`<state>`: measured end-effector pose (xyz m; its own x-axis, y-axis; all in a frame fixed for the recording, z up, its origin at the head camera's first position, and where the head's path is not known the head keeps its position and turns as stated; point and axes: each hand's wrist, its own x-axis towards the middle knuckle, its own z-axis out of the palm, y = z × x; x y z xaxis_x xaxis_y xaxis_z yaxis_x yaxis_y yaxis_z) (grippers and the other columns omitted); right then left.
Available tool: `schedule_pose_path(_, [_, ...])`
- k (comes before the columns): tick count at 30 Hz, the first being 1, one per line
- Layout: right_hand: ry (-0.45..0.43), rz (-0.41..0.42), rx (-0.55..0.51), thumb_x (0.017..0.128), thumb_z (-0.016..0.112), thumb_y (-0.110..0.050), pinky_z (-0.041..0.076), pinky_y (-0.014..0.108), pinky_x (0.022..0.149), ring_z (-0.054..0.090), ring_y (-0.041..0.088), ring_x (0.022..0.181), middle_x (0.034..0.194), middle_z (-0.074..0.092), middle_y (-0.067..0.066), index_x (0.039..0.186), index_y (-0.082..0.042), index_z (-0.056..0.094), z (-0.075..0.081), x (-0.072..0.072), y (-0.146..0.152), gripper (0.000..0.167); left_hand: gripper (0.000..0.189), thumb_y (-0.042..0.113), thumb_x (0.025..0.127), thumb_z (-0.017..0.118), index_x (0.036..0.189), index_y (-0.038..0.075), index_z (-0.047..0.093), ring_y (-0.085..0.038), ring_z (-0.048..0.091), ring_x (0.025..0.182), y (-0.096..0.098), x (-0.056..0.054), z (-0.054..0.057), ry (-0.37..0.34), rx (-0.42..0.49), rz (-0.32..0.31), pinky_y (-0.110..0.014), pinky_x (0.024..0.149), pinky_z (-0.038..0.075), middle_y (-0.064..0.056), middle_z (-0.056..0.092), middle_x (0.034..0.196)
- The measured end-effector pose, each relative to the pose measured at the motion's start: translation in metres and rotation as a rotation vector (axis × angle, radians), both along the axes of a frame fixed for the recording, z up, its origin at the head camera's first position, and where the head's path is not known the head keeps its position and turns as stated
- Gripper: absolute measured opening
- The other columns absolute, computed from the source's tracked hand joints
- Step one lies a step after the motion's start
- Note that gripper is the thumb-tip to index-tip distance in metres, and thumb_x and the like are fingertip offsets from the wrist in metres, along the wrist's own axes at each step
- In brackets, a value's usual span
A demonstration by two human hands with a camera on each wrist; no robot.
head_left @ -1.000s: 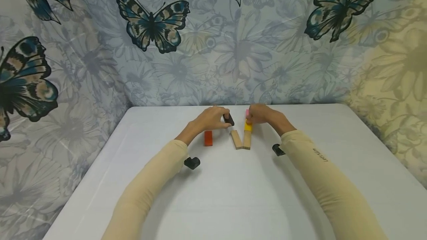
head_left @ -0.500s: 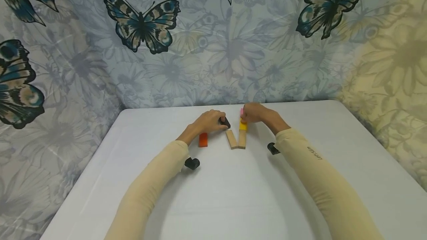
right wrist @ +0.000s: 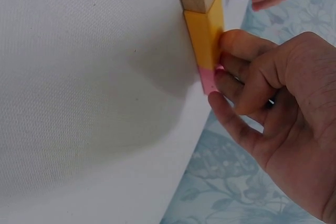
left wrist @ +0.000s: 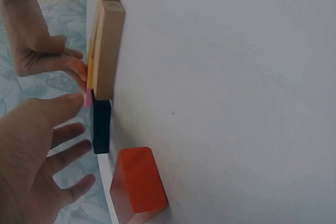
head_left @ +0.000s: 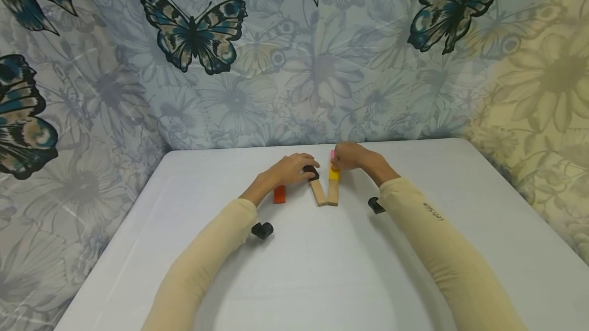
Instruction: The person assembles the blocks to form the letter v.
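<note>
My left hand point(head_left: 291, 168) is beside a black block point(left wrist: 101, 124), its fingers spread and apart from it in the left wrist view. The black block lies end to end with a slanted wooden block point(head_left: 318, 194). A straight wooden block point(head_left: 333, 194) meets that one at the near end, forming a V. Beyond the straight block come a yellow block point(right wrist: 205, 38) and a pink block point(right wrist: 208, 80) in line. My right hand point(head_left: 352, 156) has curled fingers, with fingertips at the pink block's side and end and against the yellow block. An orange-red block point(left wrist: 139, 179) stands apart, left of the V.
The white table point(head_left: 322, 269) ends close behind the blocks, at a wall of butterfly-print cloth point(head_left: 322, 90). Black wrist cameras, left point(head_left: 262, 230) and right point(head_left: 376, 205), stick out from the sleeves.
My left hand has brought the black block against the slanted wooden block's far end, and its fingers have loosened from it. The right hand keeps its place. The head view has shifted slightly.
</note>
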<state>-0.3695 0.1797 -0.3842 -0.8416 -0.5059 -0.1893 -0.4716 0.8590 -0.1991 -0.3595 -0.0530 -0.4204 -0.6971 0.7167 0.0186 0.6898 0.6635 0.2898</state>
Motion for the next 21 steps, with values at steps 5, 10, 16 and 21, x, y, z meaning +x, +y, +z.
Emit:
schedule_pose_path(5, [0.001, -0.002, 0.013, 0.102, 0.064, -0.017, 0.025, 0.020, 0.053, 0.028, 0.008, 0.052, 0.053, 0.029, -0.008, 0.051, -0.020, 0.041, 0.000, 0.000, -0.001, 0.056, 0.032, 0.020, 0.103, 0.068, 0.134, 0.013, 0.072, -0.031, 0.053, 0.145, 0.000, 0.005, 0.005, -0.052, -0.032, -0.049, -0.054, 0.122, 0.042, -0.011, 0.060, 0.153])
schedule_pose_path(10, [-0.008, -0.013, 0.013, 0.102, 0.065, -0.019, 0.026, 0.021, 0.054, 0.029, 0.008, 0.053, 0.054, 0.030, -0.008, 0.052, -0.020, 0.043, 0.000, 0.001, -0.002, 0.055, 0.034, 0.017, 0.101, 0.071, 0.134, 0.011, 0.071, -0.029, 0.052, 0.147, -0.003, 0.007, 0.004, -0.077, -0.042, -0.084, -0.047, 0.125, 0.040, -0.011, 0.059, 0.153])
schedule_pose_path(16, [-0.039, -0.055, 0.009, 0.102, 0.066, -0.020, 0.028, 0.022, 0.055, 0.033, 0.009, 0.055, 0.056, 0.033, -0.007, 0.054, -0.019, 0.046, 0.001, 0.001, -0.002, 0.052, 0.035, 0.013, 0.100, 0.071, 0.134, 0.010, 0.071, -0.029, 0.053, 0.146, -0.005, 0.010, 0.004, -0.075, -0.023, -0.115, -0.046, 0.125, 0.039, -0.013, 0.060, 0.153])
schedule_pose_path(21, [-0.041, -0.051, -0.001, 0.102, 0.066, -0.020, 0.026, 0.022, 0.055, 0.030, 0.009, 0.054, 0.055, 0.030, -0.007, 0.052, -0.019, 0.044, 0.000, 0.002, -0.001, 0.054, 0.034, 0.013, 0.100, 0.071, 0.134, 0.010, 0.071, -0.027, 0.054, 0.146, -0.005, 0.013, 0.004, -0.079, -0.020, -0.113, -0.044, 0.125, 0.039, -0.011, 0.061, 0.153])
